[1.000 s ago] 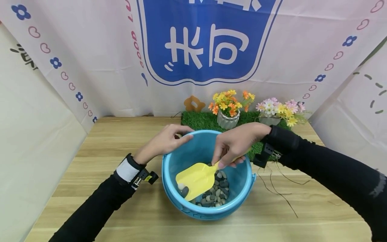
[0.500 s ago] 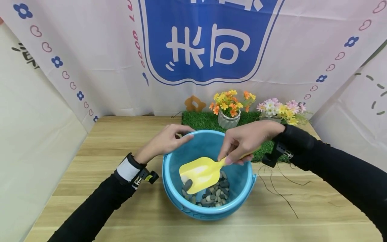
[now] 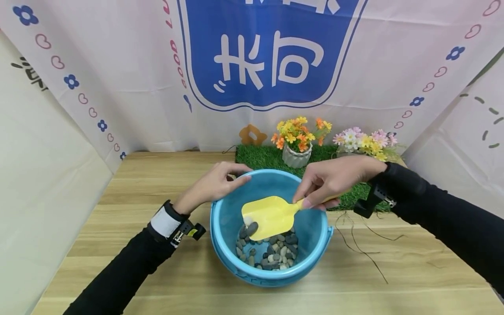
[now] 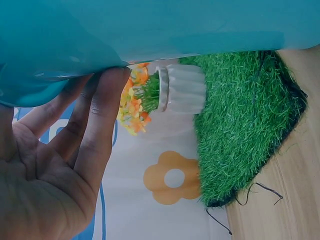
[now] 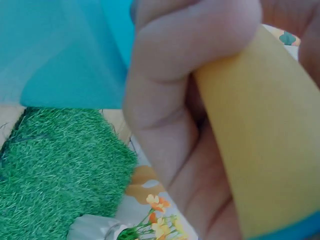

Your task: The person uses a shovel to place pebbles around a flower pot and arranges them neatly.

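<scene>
A blue bucket [image 3: 226, 258] stands upright on the table, with grey and pale pebbles [image 3: 275, 258] spread over its bottom. My left hand [image 3: 214, 183] grips the bucket's rim at the back left. In the left wrist view, its fingers [image 4: 97, 120] press the outer wall from below the lip. My right hand [image 3: 334, 179] holds a yellow toy shovel [image 3: 273, 216] by its handle, above the pebbles and inside the bucket's opening. A dark pebble [image 3: 252, 228] and a white one lie at the blade's front edge. The right wrist view shows the fingers curled round the yellow handle [image 5: 270, 135].
Behind the bucket lies a green artificial grass mat [image 3: 260, 157]. On it stand a white pot of orange and yellow flowers [image 3: 297, 155] and a pot of pink, white and yellow flowers [image 3: 366, 142]. Thin dark threads [image 3: 366, 251] trail across the table to the right.
My right hand has drawn the shovel up and to the right, with pebbles still at the blade's front edge. More pebbles show at the bucket's left side. The left hand has stayed put.
</scene>
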Demonstrator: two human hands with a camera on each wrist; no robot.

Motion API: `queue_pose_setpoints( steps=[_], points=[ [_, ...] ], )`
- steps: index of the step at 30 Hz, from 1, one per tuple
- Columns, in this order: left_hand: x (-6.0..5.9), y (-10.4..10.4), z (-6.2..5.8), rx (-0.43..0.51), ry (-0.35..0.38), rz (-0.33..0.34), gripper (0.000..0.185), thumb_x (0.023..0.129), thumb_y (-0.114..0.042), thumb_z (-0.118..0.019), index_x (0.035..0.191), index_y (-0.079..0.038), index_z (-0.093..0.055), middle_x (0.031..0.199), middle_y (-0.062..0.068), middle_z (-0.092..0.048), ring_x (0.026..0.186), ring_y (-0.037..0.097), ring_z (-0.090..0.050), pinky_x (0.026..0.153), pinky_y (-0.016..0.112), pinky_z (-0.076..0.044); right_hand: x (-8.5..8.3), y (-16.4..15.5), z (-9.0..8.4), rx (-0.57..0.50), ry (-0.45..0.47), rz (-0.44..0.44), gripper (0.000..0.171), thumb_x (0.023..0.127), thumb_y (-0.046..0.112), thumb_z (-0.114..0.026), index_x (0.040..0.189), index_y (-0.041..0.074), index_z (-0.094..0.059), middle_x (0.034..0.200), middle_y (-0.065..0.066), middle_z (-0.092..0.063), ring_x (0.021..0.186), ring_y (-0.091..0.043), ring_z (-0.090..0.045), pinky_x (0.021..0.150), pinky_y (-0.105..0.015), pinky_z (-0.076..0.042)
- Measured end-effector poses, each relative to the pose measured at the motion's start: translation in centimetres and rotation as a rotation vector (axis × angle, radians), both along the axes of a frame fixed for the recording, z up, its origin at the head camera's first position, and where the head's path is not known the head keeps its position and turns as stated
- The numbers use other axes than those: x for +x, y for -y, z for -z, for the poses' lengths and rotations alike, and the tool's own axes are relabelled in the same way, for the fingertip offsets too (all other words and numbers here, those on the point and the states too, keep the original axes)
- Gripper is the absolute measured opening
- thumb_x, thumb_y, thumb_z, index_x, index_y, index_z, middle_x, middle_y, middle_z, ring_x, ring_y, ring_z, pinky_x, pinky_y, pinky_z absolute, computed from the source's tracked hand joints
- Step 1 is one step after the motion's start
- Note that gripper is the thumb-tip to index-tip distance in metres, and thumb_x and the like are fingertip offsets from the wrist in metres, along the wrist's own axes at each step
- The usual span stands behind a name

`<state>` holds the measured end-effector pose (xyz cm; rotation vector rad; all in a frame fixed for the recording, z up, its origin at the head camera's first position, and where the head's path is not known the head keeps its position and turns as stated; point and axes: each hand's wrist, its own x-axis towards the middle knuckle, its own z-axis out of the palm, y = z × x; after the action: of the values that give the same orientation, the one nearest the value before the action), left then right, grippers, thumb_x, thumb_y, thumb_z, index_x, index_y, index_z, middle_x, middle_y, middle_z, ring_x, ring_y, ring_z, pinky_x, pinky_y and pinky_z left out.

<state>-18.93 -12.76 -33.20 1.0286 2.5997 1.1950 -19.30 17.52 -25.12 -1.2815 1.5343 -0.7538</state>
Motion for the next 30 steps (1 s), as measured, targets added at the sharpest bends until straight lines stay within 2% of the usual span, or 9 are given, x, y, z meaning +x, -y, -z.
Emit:
queue_pose_setpoints(
  steps=[10,19,27,30],
  points=[
    [0.0,0.0,0.1,0.013,0.007,0.009,0.026,0.096,-0.028,-0.054,0.113,-0.012,-0.066,0.094,-0.002,-0.065,0.082,0.01,-0.062,0.068,0.027,-0.053,0.3,-1.9,-0.1,0.029,-0.027,0.116,0.03,0.099,0.011,-0.047,0.126,0.015,-0.061,0.065,-0.009,-0.054,0.046,-0.029,-0.042,0.043,-0.037,-0.043],
    [-0.1,0.0,0.1,0.015,0.012,0.012,0.026,0.096,-0.027,-0.055,0.114,-0.011,-0.066,0.096,-0.001,-0.065,0.083,0.011,-0.062,0.068,0.027,-0.054,0.4,-3.8,0.1,0.023,-0.027,0.18,0.031,0.1,0.009,-0.045,0.127,0.013,-0.06,0.067,-0.011,-0.054,0.046,-0.02,-0.043,0.045,-0.032,-0.045],
    [-0.1,0.0,0.1,0.014,0.006,0.006,0.027,0.096,-0.028,-0.055,0.115,-0.011,-0.066,0.095,-0.001,-0.065,0.083,0.012,-0.062,0.068,0.027,-0.054,0.3,-5.2,-0.1,-0.007,-0.071,0.227,0.032,0.099,0.008,-0.046,0.127,0.012,-0.06,0.066,-0.01,-0.055,0.044,-0.019,-0.044,0.041,-0.032,-0.046],
    [-0.1,0.0,0.1,0.013,0.004,0.006,0.027,0.096,-0.028,-0.055,0.115,-0.011,-0.066,0.095,-0.001,-0.064,0.083,0.013,-0.062,0.067,0.026,-0.054,0.4,-5.8,-0.4,0.005,-0.085,0.268,0.031,0.099,0.008,-0.047,0.127,0.012,-0.06,0.066,-0.01,-0.056,0.043,-0.023,-0.045,0.04,-0.034,-0.046]
  ],
)
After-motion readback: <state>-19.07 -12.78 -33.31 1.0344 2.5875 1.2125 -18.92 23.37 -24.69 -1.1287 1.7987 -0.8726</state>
